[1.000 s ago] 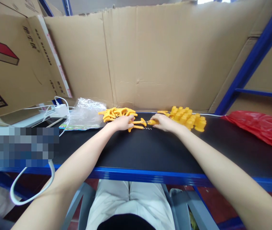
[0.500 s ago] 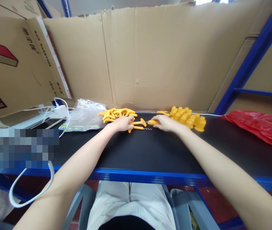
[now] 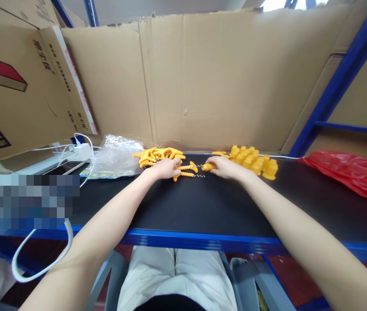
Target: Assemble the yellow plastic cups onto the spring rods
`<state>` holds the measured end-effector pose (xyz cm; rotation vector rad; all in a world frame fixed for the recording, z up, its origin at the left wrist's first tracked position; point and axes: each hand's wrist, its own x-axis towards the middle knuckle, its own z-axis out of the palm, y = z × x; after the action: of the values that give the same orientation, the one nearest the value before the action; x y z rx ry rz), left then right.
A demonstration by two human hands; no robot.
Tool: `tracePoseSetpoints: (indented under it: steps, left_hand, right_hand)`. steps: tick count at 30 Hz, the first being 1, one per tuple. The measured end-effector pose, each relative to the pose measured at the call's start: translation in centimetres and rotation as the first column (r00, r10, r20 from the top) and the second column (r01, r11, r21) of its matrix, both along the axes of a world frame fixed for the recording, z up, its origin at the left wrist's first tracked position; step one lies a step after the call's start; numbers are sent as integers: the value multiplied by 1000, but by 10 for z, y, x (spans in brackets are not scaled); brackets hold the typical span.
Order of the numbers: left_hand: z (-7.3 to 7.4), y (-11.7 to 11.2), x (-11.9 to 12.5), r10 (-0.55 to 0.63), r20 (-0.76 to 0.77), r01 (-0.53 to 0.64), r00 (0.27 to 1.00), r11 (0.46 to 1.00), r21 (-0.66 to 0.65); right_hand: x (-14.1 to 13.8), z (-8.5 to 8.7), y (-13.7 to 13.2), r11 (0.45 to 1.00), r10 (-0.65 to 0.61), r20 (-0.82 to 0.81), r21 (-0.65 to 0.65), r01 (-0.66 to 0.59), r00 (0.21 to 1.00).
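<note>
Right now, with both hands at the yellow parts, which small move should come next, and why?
Probably slide the right hand with its short yellow piece slightly left, onto the spring of the upper ridged piece at the left hand. The spring tip points at that piece, and only a small gap separates them.

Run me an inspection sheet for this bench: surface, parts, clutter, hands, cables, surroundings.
Surface: black mat with a blue front edge.
Job's things: ribbed orange pieces with small springs, between the hands; curved orange pile behind the left hand; yellow block pile beside the right hand.
Clutter: clear plastic bag at left; red bag at right.
Hands: left hand rests on the ribbed pieces, grip unclear; right hand pinches an orange piece.
Cables: white charger; white cable looping off the left edge.
Surroundings: cardboard wall; blue rack post.
</note>
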<state>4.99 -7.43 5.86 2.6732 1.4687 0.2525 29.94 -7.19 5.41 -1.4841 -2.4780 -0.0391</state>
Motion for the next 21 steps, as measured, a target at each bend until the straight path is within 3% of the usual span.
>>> tracePoseSetpoints:
  steps: [7,15,21]
  left_hand:
    - [1,-1,0,15,-19,-15,1000,1000,10]
    - [-1,-6,8,43,-23,-41,999,993,109]
    - [-2,-9,14,68,-24,-63,997,985,158]
  right_hand:
    - [1,1,2,1000,25,-34,7,-24,999]
    - [-11,0,-5,974,220,-87,66,-215,972]
    - [-13,-1,-9,975,216,-105,76,-208,971]
